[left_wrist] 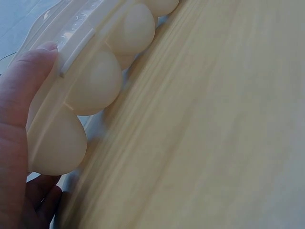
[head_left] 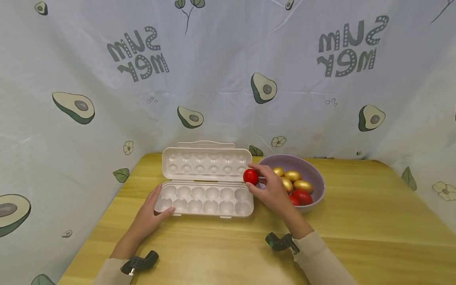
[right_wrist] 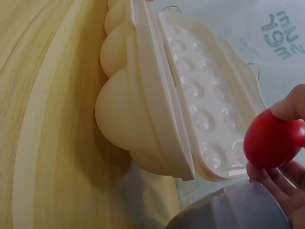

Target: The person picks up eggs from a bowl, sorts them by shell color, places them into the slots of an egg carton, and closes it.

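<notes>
A white plastic egg carton lies with its lid tipped back, its rounded cups holding nothing. My left hand grips the carton's left end; in the left wrist view the thumb lies over the rim and the other fingers are around the end, partly hidden. Between thumb and fingers my right hand pinches a red egg, up above the carton's right end and beside the bowl. In the right wrist view the red egg shows in front of the lid's corner.
A purple bowl stands right of the carton, holding several gold eggs and red eggs. The wooden table meets a printed cloth at its back. Wrist cameras sit on both forearms.
</notes>
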The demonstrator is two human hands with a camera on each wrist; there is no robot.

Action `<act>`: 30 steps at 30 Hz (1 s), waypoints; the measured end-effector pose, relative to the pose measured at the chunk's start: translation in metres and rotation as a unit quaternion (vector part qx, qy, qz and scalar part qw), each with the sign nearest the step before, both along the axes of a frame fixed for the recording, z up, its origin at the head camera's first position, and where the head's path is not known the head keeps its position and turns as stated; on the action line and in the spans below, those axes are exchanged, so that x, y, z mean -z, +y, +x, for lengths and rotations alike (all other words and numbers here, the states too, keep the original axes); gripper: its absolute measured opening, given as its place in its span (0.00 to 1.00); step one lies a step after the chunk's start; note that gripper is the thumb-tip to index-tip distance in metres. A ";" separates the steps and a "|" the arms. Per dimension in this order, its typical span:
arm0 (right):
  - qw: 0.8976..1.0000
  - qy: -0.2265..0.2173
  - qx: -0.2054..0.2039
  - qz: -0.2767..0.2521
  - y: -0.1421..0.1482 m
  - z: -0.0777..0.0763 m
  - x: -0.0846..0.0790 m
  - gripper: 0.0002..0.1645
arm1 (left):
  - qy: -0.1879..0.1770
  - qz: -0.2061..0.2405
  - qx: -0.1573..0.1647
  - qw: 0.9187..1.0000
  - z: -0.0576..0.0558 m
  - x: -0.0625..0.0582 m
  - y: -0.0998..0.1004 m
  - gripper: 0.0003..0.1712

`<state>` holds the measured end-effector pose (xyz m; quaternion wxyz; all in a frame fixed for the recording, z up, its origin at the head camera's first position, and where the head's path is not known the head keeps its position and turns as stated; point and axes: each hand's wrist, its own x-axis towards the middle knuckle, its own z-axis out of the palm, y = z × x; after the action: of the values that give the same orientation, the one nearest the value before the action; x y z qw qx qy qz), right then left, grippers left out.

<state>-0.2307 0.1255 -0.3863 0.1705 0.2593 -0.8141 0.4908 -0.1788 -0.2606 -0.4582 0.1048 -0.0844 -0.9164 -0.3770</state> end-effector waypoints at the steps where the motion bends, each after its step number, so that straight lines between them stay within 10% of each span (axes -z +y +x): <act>1: 1.000 0.005 -0.002 0.001 0.001 -0.001 0.000 0.30 | 0.001 -0.001 0.000 1.000 -0.001 0.000 0.000 0.53; 30: 0.984 0.021 0.025 0.175 -0.004 0.002 0.000 0.28 | -0.010 -0.007 -0.006 1.000 -0.001 -0.001 0.000 0.53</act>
<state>-0.2289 0.1220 -0.3858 0.1516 0.2748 -0.8901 0.3304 -0.1800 -0.2602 -0.4569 0.0974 -0.0762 -0.9203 -0.3711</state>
